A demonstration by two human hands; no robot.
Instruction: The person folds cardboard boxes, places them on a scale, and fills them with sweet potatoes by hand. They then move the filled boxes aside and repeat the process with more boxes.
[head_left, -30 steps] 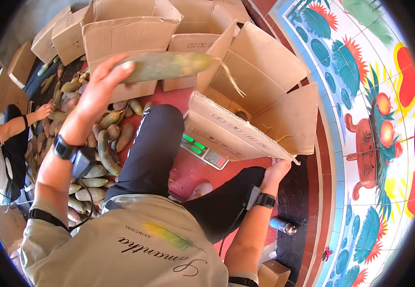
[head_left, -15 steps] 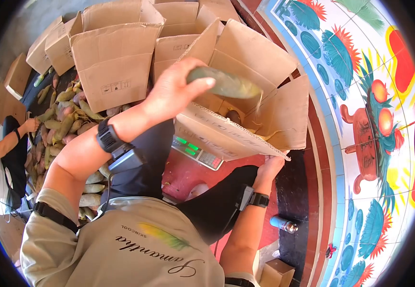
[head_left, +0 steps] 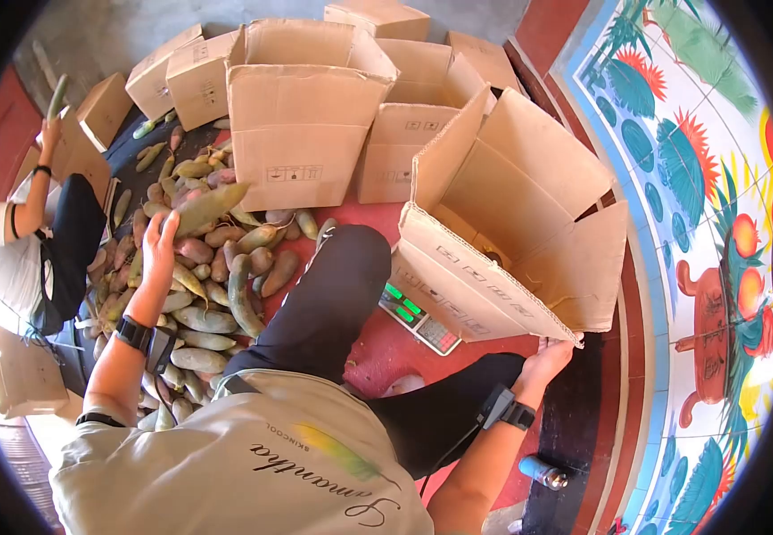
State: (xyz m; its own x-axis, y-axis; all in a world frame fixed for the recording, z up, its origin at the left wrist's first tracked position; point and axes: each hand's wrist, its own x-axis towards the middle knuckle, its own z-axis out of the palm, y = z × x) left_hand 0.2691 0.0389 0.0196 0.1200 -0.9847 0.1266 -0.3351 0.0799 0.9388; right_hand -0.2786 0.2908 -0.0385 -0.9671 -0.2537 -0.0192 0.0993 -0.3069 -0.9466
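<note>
My left hand (head_left: 160, 250) grips one end of a long green vegetable (head_left: 213, 202) above the pile (head_left: 226, 267); it looks firm and hefty, better held mid-body, while my right hand (head_left: 551, 357) clamps the box (head_left: 493, 192) edge.

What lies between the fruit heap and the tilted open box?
The person's own leg in dark trousers and a weighing scale, seen in the head view.

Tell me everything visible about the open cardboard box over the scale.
The box is plain brown corrugated cardboard, open, top flaps spread outward. It leans tilted, mouth toward the camera, its base over the scale. Faint print runs along the near flap. The right hand grips that flap's lower corner. What shows of the inside looks nearly bare.
</note>
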